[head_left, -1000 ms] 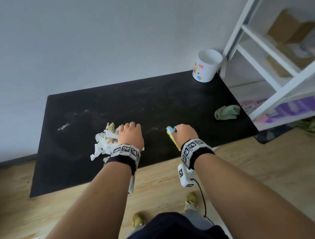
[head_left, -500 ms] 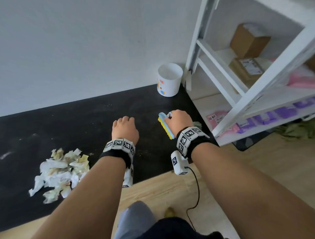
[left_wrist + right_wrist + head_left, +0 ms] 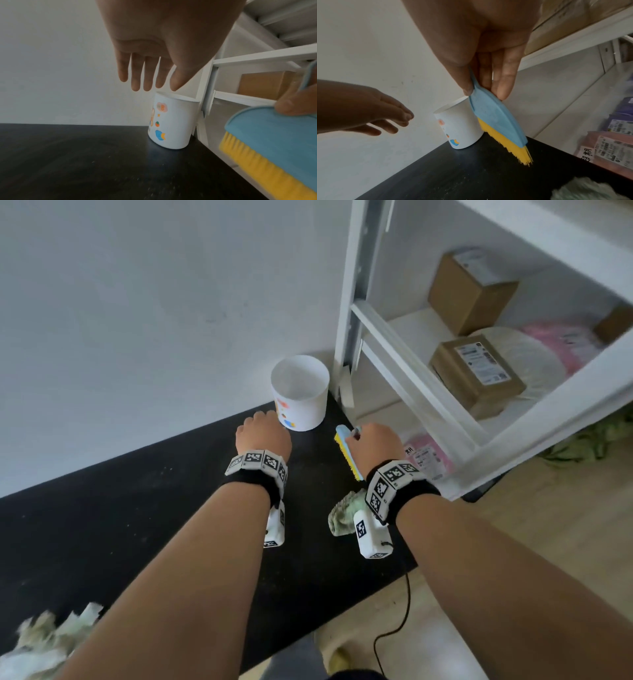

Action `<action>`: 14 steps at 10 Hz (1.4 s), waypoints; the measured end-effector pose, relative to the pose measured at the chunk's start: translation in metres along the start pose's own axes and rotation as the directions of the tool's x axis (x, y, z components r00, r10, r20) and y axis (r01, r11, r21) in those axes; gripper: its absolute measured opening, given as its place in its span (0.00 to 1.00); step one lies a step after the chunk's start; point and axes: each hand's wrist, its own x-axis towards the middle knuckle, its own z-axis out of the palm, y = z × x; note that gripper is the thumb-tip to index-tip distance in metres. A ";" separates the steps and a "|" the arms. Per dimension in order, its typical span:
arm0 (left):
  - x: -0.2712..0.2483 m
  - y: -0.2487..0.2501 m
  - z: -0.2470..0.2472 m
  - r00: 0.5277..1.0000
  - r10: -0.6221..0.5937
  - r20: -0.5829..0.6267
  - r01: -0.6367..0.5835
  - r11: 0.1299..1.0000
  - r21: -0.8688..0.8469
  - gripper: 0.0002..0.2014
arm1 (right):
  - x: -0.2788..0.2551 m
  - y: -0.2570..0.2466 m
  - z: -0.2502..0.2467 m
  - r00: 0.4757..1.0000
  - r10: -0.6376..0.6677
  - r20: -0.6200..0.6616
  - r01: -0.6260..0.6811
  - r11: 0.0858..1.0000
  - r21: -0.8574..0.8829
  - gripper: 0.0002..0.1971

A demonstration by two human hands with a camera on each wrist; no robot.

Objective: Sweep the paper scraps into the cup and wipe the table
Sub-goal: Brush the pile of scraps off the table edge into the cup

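A white cup (image 3: 301, 395) with coloured stickers stands upright in the far right corner of the black table (image 3: 137, 525). My left hand (image 3: 263, 436) hovers just left of the cup (image 3: 171, 121) with straight fingers (image 3: 147, 75), holding nothing. My right hand (image 3: 373, 443) grips a blue brush with yellow bristles (image 3: 346, 453); in the right wrist view the brush (image 3: 498, 124) hangs tilted above the table, close to the cup (image 3: 458, 124). A pile of paper scraps (image 3: 44, 642) lies at the table's near left. A green cloth (image 3: 346, 511) lies under my right wrist.
A white shelf unit (image 3: 428, 378) stands right against the table's right edge, holding cardboard boxes (image 3: 476, 371) and pink packets (image 3: 428, 457). A pale wall (image 3: 137, 320) runs behind the table. A black cable (image 3: 394, 628) hangs from my right wrist over the wooden floor.
Both hands moved from the scrap pile to the right and far toward the cup. The view swung right, leaving the scraps at the lower left. The brush stays in my right hand.
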 end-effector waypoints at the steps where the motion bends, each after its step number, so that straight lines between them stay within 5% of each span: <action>1: 0.040 0.012 -0.001 0.999 -0.050 0.018 0.052 0.994 -0.094 0.16 | 0.026 -0.003 0.007 0.999 0.042 0.006 -0.043 0.999 0.022 0.18; 5: 0.094 0.019 0.009 0.955 -0.221 0.198 0.283 0.879 -0.383 0.22 | 0.068 0.003 0.028 0.993 0.112 -0.036 -0.112 0.994 -0.004 0.17; 8: 0.084 0.009 0.035 0.876 -0.262 0.405 0.460 0.707 -0.537 0.10 | 0.051 0.007 0.030 0.996 0.079 -0.026 -0.079 0.997 0.000 0.16; 10: 0.034 -0.005 0.029 0.886 -0.308 0.346 0.462 0.636 -0.618 0.17 | 0.023 0.006 0.021 0.999 0.039 0.002 -0.039 0.998 0.038 0.16; 11: -0.011 -0.024 0.020 0.901 -0.276 0.333 0.405 0.809 -0.426 0.09 | -0.002 0.000 0.018 1.000 -0.015 -0.002 0.015 0.998 0.065 0.19; 13: -0.109 -0.070 0.024 0.879 -0.376 0.294 0.471 0.783 -0.407 0.17 | -0.067 -0.019 0.018 0.983 -0.175 0.046 0.171 0.982 0.081 0.18; 14: -0.152 -0.089 0.017 0.889 -0.382 0.253 0.448 0.840 -0.305 0.15 | -0.098 -0.030 0.022 0.973 -0.222 0.062 0.218 0.974 0.067 0.15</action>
